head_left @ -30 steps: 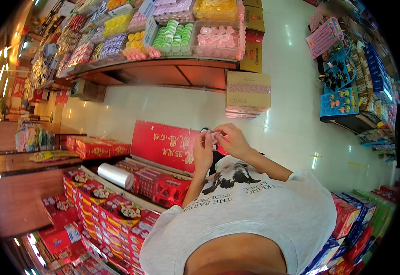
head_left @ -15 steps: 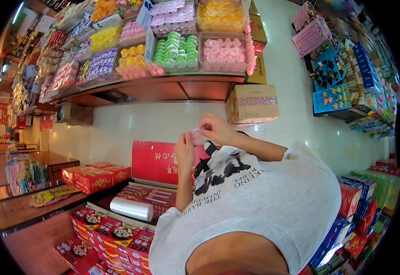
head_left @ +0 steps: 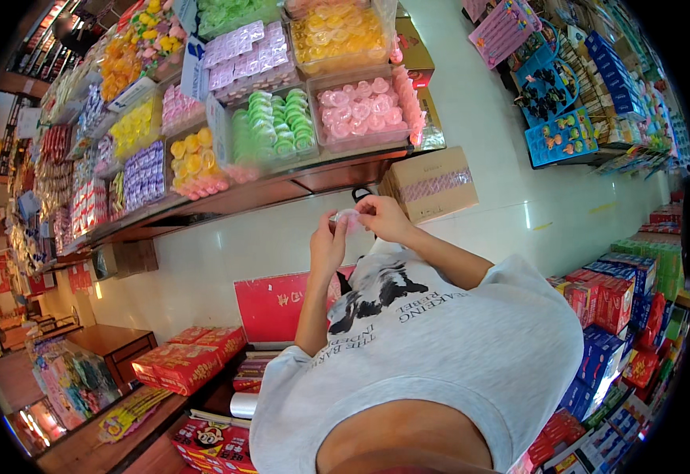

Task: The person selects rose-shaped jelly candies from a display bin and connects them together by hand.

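Observation:
Both my hands are raised in front of my chest, over a white printed T-shirt (head_left: 440, 340). My left hand (head_left: 327, 243) and my right hand (head_left: 382, 216) pinch a small pale pink, clear-wrapped item (head_left: 346, 216) between their fingertips. The item is tiny and its shape is unclear. Just beyond the hands runs a wooden shelf edge (head_left: 282, 189) carrying clear bins of pink (head_left: 361, 110) and green (head_left: 274, 126) round sweets.
A taped cardboard box (head_left: 432, 183) sits on the pale floor to the right of my hands. Red gift boxes (head_left: 187, 359) lie on a low wooden counter at lower left. Stacked red, blue and green cartons (head_left: 622, 308) line the right side. Racks of hanging goods (head_left: 566, 87) stand at upper right.
The view has swung, so the sweet shelves now fill the upper left. My hands stay together on the small item and appear higher and closer to the shelf edge.

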Demonstrator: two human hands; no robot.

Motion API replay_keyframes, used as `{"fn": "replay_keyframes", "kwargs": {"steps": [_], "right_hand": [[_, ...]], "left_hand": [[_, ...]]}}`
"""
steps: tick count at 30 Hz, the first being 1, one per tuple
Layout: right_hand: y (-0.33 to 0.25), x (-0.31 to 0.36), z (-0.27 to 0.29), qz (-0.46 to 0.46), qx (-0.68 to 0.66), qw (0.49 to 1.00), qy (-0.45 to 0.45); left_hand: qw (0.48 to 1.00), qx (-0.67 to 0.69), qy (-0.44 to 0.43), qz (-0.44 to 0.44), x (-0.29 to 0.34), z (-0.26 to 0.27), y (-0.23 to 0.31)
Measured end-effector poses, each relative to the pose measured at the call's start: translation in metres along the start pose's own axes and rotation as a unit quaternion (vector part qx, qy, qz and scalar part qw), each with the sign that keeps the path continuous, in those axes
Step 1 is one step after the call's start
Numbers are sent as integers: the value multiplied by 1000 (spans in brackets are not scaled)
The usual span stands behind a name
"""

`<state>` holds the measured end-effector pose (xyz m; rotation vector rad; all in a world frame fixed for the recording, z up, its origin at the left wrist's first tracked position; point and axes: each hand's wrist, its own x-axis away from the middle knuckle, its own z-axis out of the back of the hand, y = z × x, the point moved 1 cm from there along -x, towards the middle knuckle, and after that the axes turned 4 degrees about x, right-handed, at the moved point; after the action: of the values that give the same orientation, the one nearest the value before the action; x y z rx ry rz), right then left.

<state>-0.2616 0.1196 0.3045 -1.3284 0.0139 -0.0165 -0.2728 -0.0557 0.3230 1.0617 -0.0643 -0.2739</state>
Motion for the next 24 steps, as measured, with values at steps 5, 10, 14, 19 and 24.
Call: {"fn": "replay_keyframes", "kwargs": {"steps": [5, 10, 14, 19, 24], "right_hand": [[-7, -78, 44, -10, -41, 998, 48], [6, -168, 94, -8, -26, 991, 131], [25, -235, 130, 18, -3, 981, 192], [39, -314, 163, -5, -29, 982, 189], [49, -339, 166, 4, 157, 972, 173]], "left_hand": [[993, 111, -17, -43, -91, -26, 8], [986, 151, -69, -7, -201, -56, 20], [990, 128, -64, -21, -272, -83, 38], [990, 134, -27, 36, -351, -104, 29], [985, -169, 14, -11, -331, -93, 26]]}}
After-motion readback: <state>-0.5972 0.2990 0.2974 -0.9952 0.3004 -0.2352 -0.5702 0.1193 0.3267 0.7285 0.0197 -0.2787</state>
